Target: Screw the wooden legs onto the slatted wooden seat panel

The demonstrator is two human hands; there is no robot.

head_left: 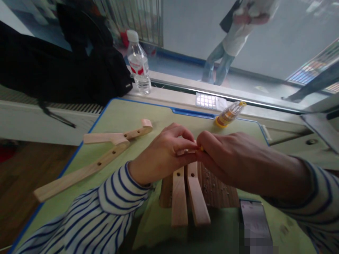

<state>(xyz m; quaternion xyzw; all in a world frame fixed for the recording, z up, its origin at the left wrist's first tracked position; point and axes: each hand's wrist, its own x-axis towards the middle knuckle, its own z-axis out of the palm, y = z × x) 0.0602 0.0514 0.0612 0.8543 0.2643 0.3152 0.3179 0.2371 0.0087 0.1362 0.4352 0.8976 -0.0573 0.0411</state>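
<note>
My left hand (165, 151) and my right hand (233, 160) meet over the middle of a green desk (127, 116), fingers curled and touching. Between the fingertips shows a small yellow tip, which my right hand pinches; I cannot make out what it is. My left hand rests its fingers on the top ends of two upright-lying wooden slats (189, 197), which reach toward me. A flat wooden board with small holes (219, 190) lies under my right wrist. Both sleeves are white with blue stripes.
Two joined wooden pieces with holes (106, 151) lie at the left. A yellow-capped screwdriver handle (230, 113) lies at the desk's far edge. A water bottle (138, 63) and black bag (66, 60) sit on the sill. A phone (254, 220) lies near right. A person stands beyond the glass.
</note>
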